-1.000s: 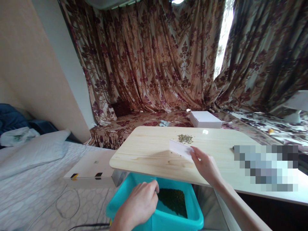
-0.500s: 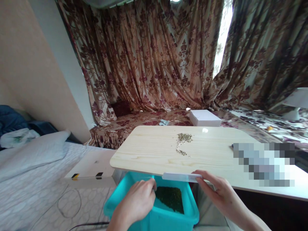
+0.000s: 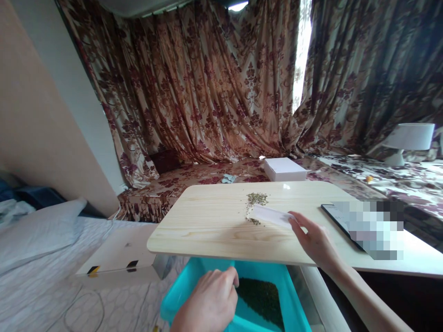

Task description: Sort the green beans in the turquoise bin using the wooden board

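My right hand (image 3: 313, 240) grips a white card (image 3: 272, 216) and holds it on edge on the pale wooden tabletop (image 3: 214, 221), right beside a small heap of green grains (image 3: 256, 198). A thin trail of grains lies at the card's left end. My left hand (image 3: 209, 302) is closed over the near rim of a turquoise plastic tub (image 3: 180, 295) held under the table's front edge. A layer of the same dark green grains (image 3: 261, 297) lies in the tub.
A dark tablet (image 3: 337, 216) lies on the table to the right, partly blurred out. Behind the table stand a white box (image 3: 284, 169) and heavy patterned curtains (image 3: 214, 83). A bed with a pillow (image 3: 38, 230) and a flat white box (image 3: 117, 249) are at the left.
My right hand has carried the card from the table's front edge back up to the grain heap. The tub and my left hand have shifted slightly right in view.
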`<act>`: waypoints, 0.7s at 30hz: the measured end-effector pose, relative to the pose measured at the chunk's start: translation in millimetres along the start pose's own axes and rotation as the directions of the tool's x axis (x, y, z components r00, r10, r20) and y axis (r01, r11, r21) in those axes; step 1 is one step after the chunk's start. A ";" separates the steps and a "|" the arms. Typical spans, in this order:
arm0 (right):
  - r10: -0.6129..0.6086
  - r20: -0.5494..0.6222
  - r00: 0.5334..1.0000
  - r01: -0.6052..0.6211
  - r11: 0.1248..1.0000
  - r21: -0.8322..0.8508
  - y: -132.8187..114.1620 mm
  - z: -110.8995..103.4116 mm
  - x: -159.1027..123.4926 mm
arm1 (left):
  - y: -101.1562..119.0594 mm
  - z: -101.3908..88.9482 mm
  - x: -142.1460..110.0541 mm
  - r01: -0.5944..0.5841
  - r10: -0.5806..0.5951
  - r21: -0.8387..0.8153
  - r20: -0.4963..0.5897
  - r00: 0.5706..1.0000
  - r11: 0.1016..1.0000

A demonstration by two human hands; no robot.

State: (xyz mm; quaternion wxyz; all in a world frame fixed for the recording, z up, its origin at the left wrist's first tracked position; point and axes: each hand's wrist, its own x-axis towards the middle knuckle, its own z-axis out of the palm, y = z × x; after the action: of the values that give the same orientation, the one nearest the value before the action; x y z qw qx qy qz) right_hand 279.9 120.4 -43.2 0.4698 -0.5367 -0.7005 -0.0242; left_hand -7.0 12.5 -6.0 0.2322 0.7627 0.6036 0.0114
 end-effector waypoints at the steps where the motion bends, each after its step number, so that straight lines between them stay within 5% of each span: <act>1: -0.003 0.006 1.000 0.003 1.000 -0.004 -0.6 0.8 0.8 | 1.5 0.0 0.2 -0.003 0.003 0.001 0.004 1.000 1.000; 21: -0.029 0.060 0.998 0.028 0.999 0.029 -16.9 -2.4 -9.3 | 4.5 0.0 -0.8 -0.044 0.044 0.022 0.003 0.999 0.999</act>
State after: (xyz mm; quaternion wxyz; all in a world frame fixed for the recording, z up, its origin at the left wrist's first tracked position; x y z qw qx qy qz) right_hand 268.2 105.1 -40.3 0.4555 -0.5205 -0.7222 -0.0050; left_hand -3.1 11.0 -4.1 0.2243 0.7783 0.5864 0.0088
